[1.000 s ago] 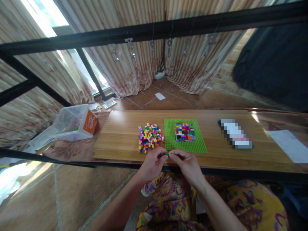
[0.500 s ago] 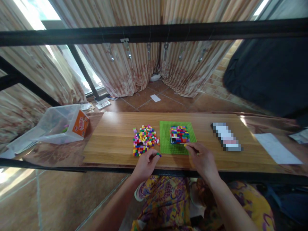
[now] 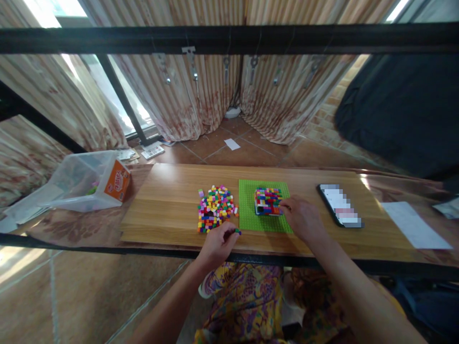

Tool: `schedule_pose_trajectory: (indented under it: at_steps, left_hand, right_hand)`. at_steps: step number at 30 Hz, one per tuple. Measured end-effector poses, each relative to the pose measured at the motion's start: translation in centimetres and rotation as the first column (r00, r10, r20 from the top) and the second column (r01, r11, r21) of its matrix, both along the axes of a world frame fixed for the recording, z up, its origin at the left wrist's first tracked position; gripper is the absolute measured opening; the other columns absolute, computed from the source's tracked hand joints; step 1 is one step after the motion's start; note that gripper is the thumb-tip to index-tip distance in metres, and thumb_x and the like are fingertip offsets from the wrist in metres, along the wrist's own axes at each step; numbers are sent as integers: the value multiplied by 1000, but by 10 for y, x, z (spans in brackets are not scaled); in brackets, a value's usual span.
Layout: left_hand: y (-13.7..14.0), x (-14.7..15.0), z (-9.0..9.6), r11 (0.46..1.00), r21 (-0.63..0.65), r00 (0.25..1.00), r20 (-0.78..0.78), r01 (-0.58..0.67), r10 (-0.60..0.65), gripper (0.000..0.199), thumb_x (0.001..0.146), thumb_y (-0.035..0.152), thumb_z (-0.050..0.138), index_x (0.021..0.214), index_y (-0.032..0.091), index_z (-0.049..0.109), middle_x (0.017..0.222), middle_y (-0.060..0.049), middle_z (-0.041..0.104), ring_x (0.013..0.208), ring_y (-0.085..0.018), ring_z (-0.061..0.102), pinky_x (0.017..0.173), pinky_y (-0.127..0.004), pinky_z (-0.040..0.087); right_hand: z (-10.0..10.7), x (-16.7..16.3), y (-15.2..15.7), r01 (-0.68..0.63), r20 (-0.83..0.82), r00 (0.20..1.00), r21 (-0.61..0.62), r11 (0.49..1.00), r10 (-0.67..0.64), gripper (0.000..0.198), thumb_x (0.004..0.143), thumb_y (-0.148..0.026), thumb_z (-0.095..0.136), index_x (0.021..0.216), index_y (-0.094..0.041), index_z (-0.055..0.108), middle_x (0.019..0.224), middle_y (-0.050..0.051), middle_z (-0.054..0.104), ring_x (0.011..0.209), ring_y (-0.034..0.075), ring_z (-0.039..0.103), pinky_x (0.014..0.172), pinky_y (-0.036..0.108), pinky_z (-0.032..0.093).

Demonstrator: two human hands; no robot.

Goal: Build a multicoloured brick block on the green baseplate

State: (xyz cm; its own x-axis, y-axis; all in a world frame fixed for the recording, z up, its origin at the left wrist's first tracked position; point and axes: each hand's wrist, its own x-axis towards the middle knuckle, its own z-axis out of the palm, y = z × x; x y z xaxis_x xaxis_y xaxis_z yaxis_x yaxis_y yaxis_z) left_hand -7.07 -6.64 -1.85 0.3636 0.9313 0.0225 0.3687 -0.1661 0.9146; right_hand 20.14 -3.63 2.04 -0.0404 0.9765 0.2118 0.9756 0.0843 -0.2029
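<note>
My left hand (image 3: 217,243) is closed near the front edge of the table, with small green and purple building bricks (image 3: 238,231) poking out at its fingertips. Just beyond it lies a loose pile of small multicoloured building bricks (image 3: 217,203). A green baseplate (image 3: 247,220) lies to the right of the pile, bearing a block-shaped brick build (image 3: 268,200) in many colours. My right hand (image 3: 303,217) pinches at the right side of this build, fingertips touching it. The brick between those fingers is mostly hidden.
A phone (image 3: 339,205) with a blurred screen lies on the wooden board (image 3: 161,205), right of the baseplate. Farther right is a white sheet of paper (image 3: 416,224). At the left stands a clear plastic bin (image 3: 86,186) with an orange label. A dark bar (image 3: 229,38) crosses beyond the table.
My right hand has moved forward from the build's front right corner to its right side. The yellow brick at its fingertips no longer shows. My left hand stays nearly still.
</note>
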Motion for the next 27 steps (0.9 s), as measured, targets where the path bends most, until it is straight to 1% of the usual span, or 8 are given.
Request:
schedule_pose_trajectory:
  at_steps: [2, 5, 8, 11, 15, 20, 22, 27]
  left_hand:
    - [0, 0, -2, 1000, 1, 1000, -6, -1, 1, 17, 91, 30, 55, 82, 17, 59, 70, 1, 57, 66, -13, 51, 63, -24, 36]
    - [1, 0, -3, 1000, 3, 1000, -13, 2, -2, 17, 91, 31, 55, 82, 17, 59, 71, 1, 58, 66, -13, 51, 62, -24, 36]
    - [1, -1, -2, 1000, 9, 1000, -19, 7, -7, 17, 91, 31, 55, 83, 17, 60, 71, 1, 58, 66, -12, 52, 63, -24, 36]
    - [0, -1, 0, 1000, 14, 1000, -15, 9, -8, 17, 92, 30, 55, 83, 17, 60, 71, 1, 58, 67, -12, 52, 64, -24, 37]
    - [0, -1, 1, 1000, 6, 1000, -2, 4, -4, 16, 92, 30, 55, 84, 17, 60, 70, 1, 57, 65, -12, 51, 62, -24, 36]
    - [0, 0, -1, 1000, 14, 1000, -14, 1, -1, 16, 92, 30, 55, 84, 17, 61, 72, 1, 59, 67, -13, 53, 64, -25, 38]
    - [0, 0, -1, 1000, 12, 1000, -16, 3, -3, 16, 91, 30, 55, 85, 17, 61, 74, 0, 61, 68, -13, 54, 65, -25, 39]
    - [0, 0, 0, 1000, 9, 1000, -4, -2, 2, 15, 91, 30, 55, 85, 17, 62, 74, 0, 61, 68, -14, 55, 65, -25, 40]
  right_hand:
    - [-1, -1, 3, 19, -23, 1000, 11, 1000, -19, 23, 88, -19, 51, 79, -19, 73, 87, 11, 72, 81, 24, 66, 72, 34, 46]
    - [-4, -3, 5, 98, -155, 984, 54, 994, -89, 17, 82, -21, 56, 81, -19, 73, 86, 9, 73, 77, 23, 66, 71, 34, 47]
    - [-8, -4, 2, 187, -332, 930, 69, 980, -154, 15, 76, -27, 62, 82, -19, 73, 82, 7, 73, 69, 20, 63, 67, 33, 47]
    - [-12, -2, -4, 272, -471, 854, 38, 962, -223, 22, 73, -36, 66, 82, -17, 74, 76, 7, 72, 63, 19, 60, 63, 33, 46]
    - [-17, 0, -9, 354, -655, 694, -53, 934, -300, 35, 69, -46, 70, 86, -16, 75, 75, 7, 73, 65, 19, 62, 63, 33, 47]
    - [-23, -6, -4, 404, -869, 369, -170, 899, -330, 36, 61, -46, 73, 81, -16, 74, 71, 5, 71, 61, 16, 59, 59, 30, 46]
    - [-24, -10, -1, 405, -908, 266, -199, 893, -323, 33, 57, -42, 75, 77, -17, 72, 68, 3, 69, 59, 14, 57, 56, 28, 45]
    - [-24, -15, 3, 412, -924, 180, -240, 879, -337, 28, 51, -34, 77, 72, -17, 70, 63, 0, 66, 55, 11, 54, 51, 24, 41]
